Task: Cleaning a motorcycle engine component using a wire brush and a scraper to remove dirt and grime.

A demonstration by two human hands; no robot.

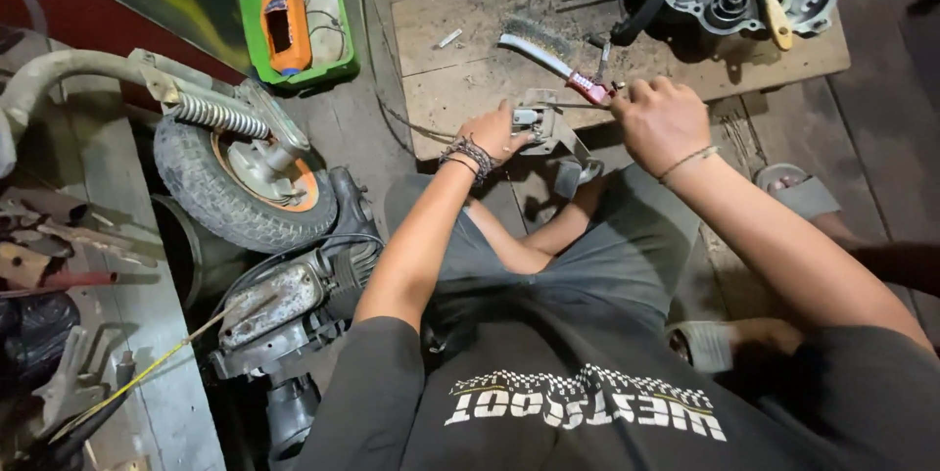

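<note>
Under the right hand point(661, 120), the red-handled tool's point(591, 89) grip is hidden.

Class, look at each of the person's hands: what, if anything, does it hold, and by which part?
The right hand grips a wire brush by its red handle end. The left hand clasps a small grey metal part by its left side.

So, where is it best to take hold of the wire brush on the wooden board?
Grip the wire brush by its red handle end, coming from the right, where the right hand already is. The bristles sit at the far left end, so the handle is the free part.
</note>
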